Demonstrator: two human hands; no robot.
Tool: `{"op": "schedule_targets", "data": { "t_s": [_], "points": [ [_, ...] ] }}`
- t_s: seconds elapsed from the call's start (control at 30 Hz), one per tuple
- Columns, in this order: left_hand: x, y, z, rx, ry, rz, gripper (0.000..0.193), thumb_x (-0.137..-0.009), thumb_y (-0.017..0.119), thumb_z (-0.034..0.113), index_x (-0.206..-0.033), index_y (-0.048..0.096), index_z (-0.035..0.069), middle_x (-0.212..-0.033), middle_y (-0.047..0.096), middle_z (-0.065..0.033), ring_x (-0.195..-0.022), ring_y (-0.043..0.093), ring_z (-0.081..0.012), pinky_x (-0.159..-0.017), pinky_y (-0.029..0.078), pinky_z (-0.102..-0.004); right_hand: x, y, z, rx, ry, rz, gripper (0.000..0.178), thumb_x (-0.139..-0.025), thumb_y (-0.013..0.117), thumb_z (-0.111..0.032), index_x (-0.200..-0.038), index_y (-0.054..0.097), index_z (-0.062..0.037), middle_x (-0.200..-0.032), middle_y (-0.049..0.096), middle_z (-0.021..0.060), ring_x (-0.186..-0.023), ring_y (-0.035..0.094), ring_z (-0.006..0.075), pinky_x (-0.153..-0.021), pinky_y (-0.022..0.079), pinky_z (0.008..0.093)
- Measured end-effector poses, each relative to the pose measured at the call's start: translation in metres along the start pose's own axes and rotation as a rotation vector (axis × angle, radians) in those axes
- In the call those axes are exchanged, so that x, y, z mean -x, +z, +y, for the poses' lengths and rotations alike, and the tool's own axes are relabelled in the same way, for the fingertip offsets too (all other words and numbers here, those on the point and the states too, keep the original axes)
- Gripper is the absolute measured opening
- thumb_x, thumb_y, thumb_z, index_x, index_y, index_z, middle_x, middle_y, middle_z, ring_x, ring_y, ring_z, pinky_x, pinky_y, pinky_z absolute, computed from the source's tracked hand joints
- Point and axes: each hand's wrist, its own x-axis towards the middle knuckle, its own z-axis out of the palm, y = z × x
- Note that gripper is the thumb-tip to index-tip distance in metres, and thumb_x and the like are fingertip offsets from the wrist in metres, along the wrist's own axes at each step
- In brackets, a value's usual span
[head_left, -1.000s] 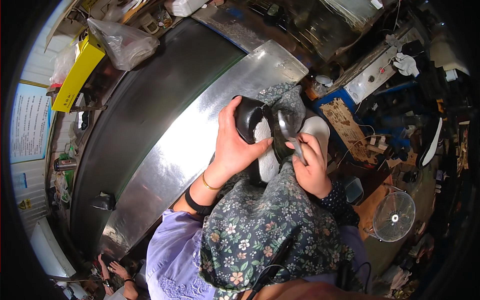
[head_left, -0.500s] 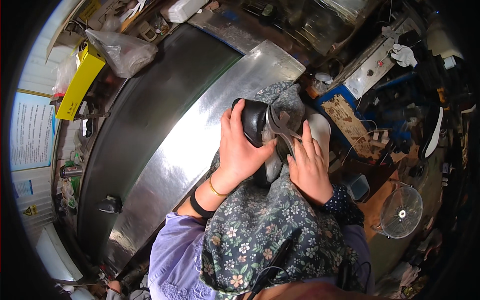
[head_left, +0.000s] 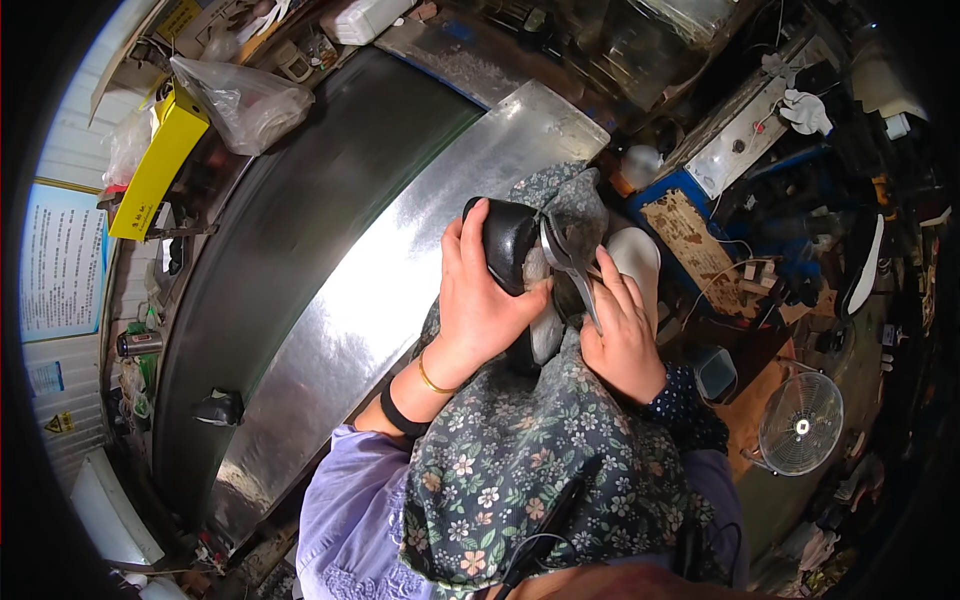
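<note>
A black leather shoe point(head_left: 508, 243) rests over my lap, on a dark floral apron point(head_left: 490, 490). Around its left side wraps my left hand point(head_left: 475, 300), fingers over the top and thumb near the opening. Whitish, film-like material point(head_left: 546, 335) shows beside the thumb. My right hand point(head_left: 622, 345) is closed around the handles of metal pincers point(head_left: 566, 258). Their head meets the shoe's right edge; whether the jaws grip the leather I cannot make out. The handles' lower ends are partly behind my fingers.
Beyond my left arm runs a shiny metal ledge point(head_left: 330, 290) along a dark conveyor belt point(head_left: 310, 170). A small black item point(head_left: 219, 407) lies on the belt. To the right are a round fan point(head_left: 802, 424), a grey bin point(head_left: 714, 374) and a blue-framed machine point(head_left: 690, 235).
The pincers' handles have come closer together and the tool has turned slightly. My right fingers have curled in around it. My left hand and the shoe stay in place.
</note>
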Motion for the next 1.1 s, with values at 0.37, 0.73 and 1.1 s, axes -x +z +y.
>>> {"op": "schedule_targets", "data": {
  "t_s": [0.37,0.73,1.1],
  "points": [
    [0.001,0.0,0.003,-0.014,0.016,-0.002,0.101,-0.06,0.083,0.011,-0.146,0.029,0.002,-0.131,0.042,-0.0245,-0.123,0.046,-0.0421,-0.104,0.042,-0.0454,-0.006,-0.013,-0.016,0.122,0.048,-0.012,0.025,-0.076,0.056,0.003,-0.101,0.056,0.0081,-0.132,0.051,0.0251,-0.106,0.055,0.041,-0.092,0.046,0.0474],
    [-0.012,0.011,-0.036,0.196,0.093,-0.115,0.1,-0.059,0.084,0.017,-0.144,0.032,0.005,-0.129,0.047,-0.0222,-0.121,0.051,-0.039,-0.102,0.044,-0.0432,-0.011,0.068,0.055,-0.338,-0.101,0.149,0.014,-0.079,0.055,0.004,-0.092,0.051,0.0045,-0.09,0.052,0.0222,-0.077,0.054,0.0437,-0.069,0.046,0.048],
    [-0.027,0.0,-0.053,0.787,-0.015,-0.376,0.095,-0.068,0.084,0.013,-0.145,0.029,0.005,-0.131,0.05,-0.011,-0.125,0.048,-0.0217,-0.11,0.036,-0.0343,-0.025,-0.046,0.018,0.348,-0.31,-0.292,0.012,-0.079,0.059,-0.006,-0.089,0.053,-0.0034,-0.089,0.05,0.0134,-0.081,0.056,0.0307,-0.069,0.049,0.0406]
  ]
}}
